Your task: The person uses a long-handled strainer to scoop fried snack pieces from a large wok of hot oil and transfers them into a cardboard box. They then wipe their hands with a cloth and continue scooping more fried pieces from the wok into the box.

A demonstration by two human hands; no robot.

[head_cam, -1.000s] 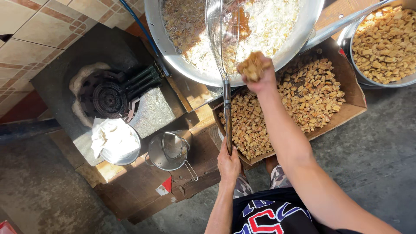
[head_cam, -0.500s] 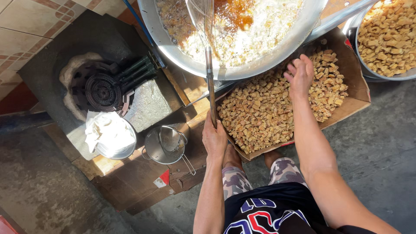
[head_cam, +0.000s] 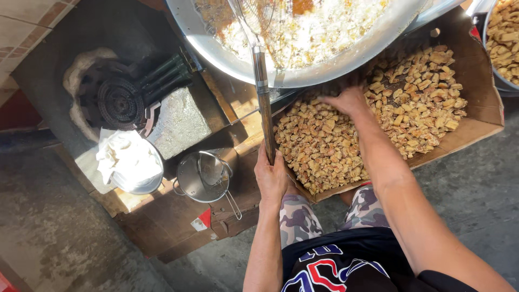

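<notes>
Clearance is tight at the upper edge: the rim of the large metal pan (head_cam: 303,81) overhangs the far side of the cardboard tray (head_cam: 476,116), and your right hand (head_cam: 346,100) works in the shadowed gap beneath that rim. Your right fingers press down into the fried pieces (head_cam: 335,146); how far they are curled you cannot tell, since their tips are buried in the pile. Your left hand (head_cam: 270,176) is clenched around the lower end of the long skimmer handle (head_cam: 264,103), a narrow straight shaft, metal at the top and darker below. The shaft rises over the pan rim to a wire mesh head lying in bubbling, foamy oil.

The tray is open-topped, with low brown walls, and is filled with small, rough, golden-brown cubes. Its near left corner lies just beside your left hand.

Open room lies to your left: a worn wooden board (head_cam: 162,227) carries a small round steel pot (head_cam: 197,173) and a bowl holding crumpled white cloth (head_cam: 127,157). Beyond them stands a dark cast burner (head_cam: 116,103). Rough grey concrete floor (head_cam: 476,184) lies to your right.
</notes>
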